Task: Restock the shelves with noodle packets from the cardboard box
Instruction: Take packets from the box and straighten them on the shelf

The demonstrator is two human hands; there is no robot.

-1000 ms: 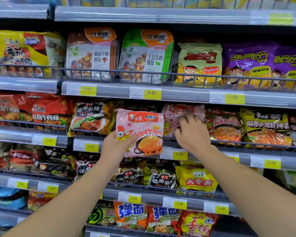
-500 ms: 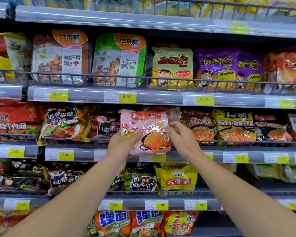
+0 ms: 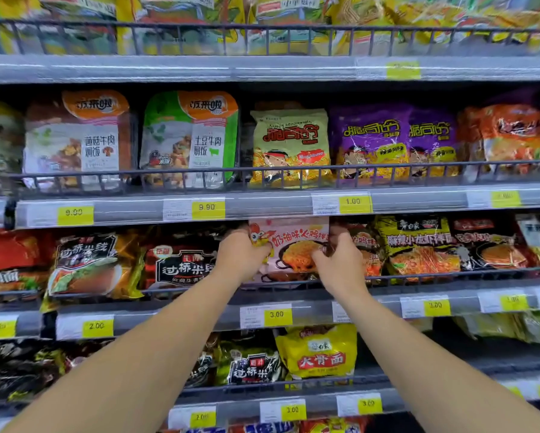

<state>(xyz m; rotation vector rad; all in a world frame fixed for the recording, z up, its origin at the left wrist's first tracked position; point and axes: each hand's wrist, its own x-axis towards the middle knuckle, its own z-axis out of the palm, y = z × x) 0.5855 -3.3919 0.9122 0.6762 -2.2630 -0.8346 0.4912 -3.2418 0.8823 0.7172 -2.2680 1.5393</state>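
A pink noodle packet with a cartoon chicken and a pan of noodles stands upright inside the middle shelf, behind its wire rail. My left hand grips the packet's left edge and my right hand grips its right edge. Its top edge is tucked under the shelf above. A packet with similar lettering shows just to the right, partly hidden by my right hand. No cardboard box is in view.
Black and red packets sit left of the pink one, yellow-black ones to the right. Rice meal boxes and purple snack bags fill the shelf above. A yellow packet stands below. Wire rails front each shelf.
Both hands have pushed the pink packet up and back over the rail into the middle shelf. The camera has moved closer and tilted up.
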